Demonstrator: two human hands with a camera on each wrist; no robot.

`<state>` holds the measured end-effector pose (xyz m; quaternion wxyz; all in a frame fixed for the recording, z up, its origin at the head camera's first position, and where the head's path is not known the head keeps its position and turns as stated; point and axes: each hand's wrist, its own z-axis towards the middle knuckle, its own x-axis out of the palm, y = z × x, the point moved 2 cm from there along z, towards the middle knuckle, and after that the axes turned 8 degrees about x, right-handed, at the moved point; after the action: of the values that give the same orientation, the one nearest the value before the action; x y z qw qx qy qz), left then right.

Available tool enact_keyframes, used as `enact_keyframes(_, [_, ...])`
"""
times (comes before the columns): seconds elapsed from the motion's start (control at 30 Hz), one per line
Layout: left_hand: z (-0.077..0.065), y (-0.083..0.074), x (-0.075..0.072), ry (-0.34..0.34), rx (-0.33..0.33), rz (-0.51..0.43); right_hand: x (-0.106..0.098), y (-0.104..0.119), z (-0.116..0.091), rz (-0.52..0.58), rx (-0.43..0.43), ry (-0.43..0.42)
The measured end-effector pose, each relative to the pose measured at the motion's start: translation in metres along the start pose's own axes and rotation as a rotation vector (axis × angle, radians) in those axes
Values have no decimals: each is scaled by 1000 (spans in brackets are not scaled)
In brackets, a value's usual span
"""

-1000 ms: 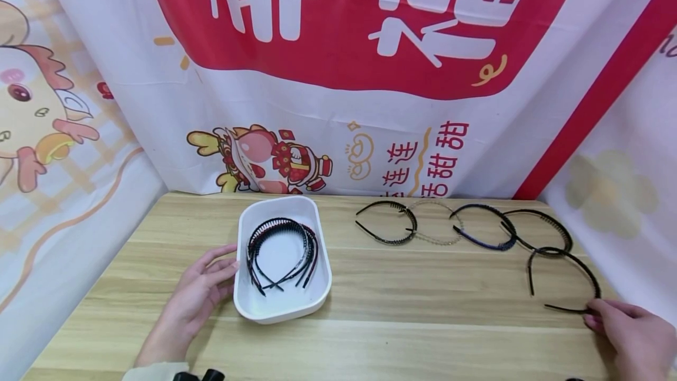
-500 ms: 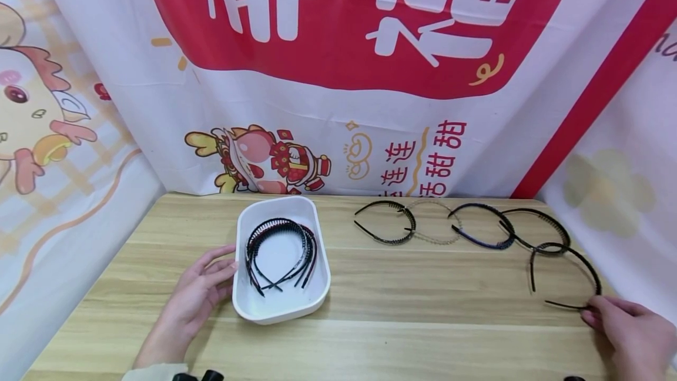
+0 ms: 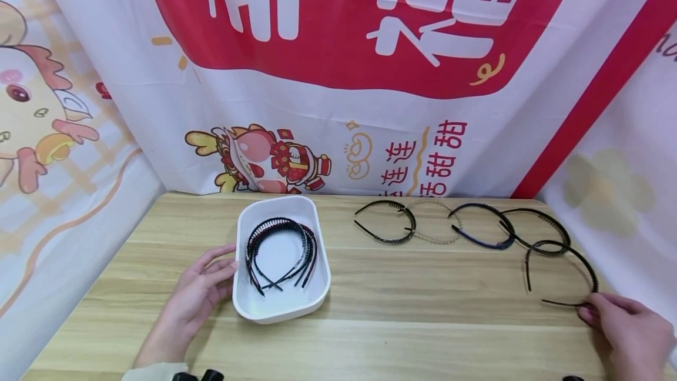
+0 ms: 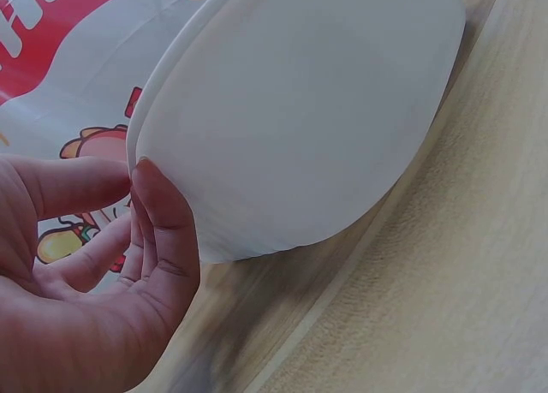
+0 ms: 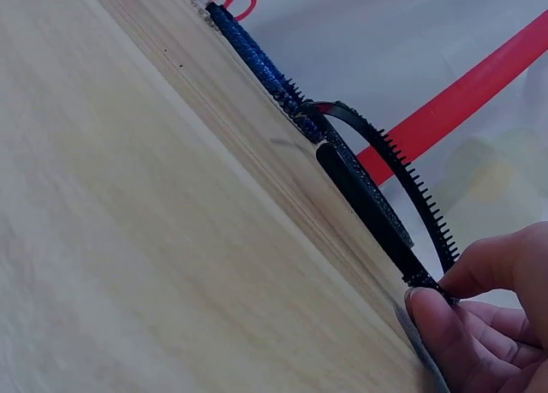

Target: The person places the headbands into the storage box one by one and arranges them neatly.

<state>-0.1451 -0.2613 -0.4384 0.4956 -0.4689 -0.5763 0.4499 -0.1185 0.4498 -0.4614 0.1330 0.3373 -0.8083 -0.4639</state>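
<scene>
My left hand (image 3: 198, 293) is at the left side of a white plastic box (image 3: 264, 315), its thumb and a finger pinching the rim in the left wrist view. Several dark toothed headbands (image 3: 275, 225) lie piled inside the box. At the far right, my right hand (image 3: 629, 325) pinches a black headband (image 3: 584, 263) near the lower part of its curve. That headband's far side overlaps another black headband (image 3: 555, 222) behind it. In the right wrist view, thumb and fingertips meet on the held headband (image 5: 368, 209), and its comb teeth point outward.
Along the table's back edge lie a black headband (image 3: 412, 228), a thin beaded one (image 3: 436, 243) and a blue one (image 3: 483, 244), overlapping in a row. Printed cloth (image 3: 338, 140) hangs behind the wooden table (image 3: 402, 340). A small black object (image 3: 211, 376) shows at the bottom edge.
My right hand and the black headband have shifted slightly up and to the left. The left hand and the white box hold their place.
</scene>
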Motion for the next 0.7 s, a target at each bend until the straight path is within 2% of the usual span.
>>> enact_keyframes(0.37, [0, -1, 0, -4, -6, 4, 6, 4, 1, -32, -25, 20])
enact_keyframes(0.5, [0, -1, 0, -6, -5, -2, 7, 3, 2, 29, -4, 61])
enact_keyframes(0.7, [0, -1, 0, -2, 2, -9, 13, 1, -3, 144, -6, 174])
